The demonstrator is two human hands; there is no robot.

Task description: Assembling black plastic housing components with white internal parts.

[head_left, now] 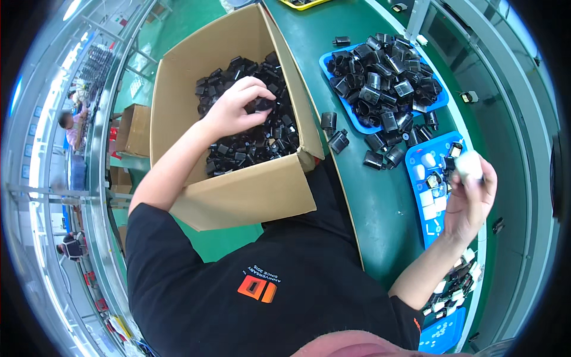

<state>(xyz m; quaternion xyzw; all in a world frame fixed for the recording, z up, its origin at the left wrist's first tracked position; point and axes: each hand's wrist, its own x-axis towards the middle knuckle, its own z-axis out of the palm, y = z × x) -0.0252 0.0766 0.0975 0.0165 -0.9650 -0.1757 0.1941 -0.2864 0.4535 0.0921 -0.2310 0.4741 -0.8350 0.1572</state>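
My left hand (241, 108) is inside the open cardboard box (253, 191), above a heap of small black plastic parts (253, 149). Its fingers curl round a black plastic part (260, 106), mostly covered by them. Over on the right, my right hand (467, 205) pinches a white rounded piece (468, 165), blurred, between thumb and fingers. It is held above a narrow blue tray (418, 205) with white pieces and a few black parts in it.
A larger blue tray (351, 119) piled with black housings (380, 80) stands on the green table (377, 223); several loose housings lie beside it. At the lower right are more white and black parts (455, 288) and another blue tray (443, 333). A metal frame (532, 196) borders the right.
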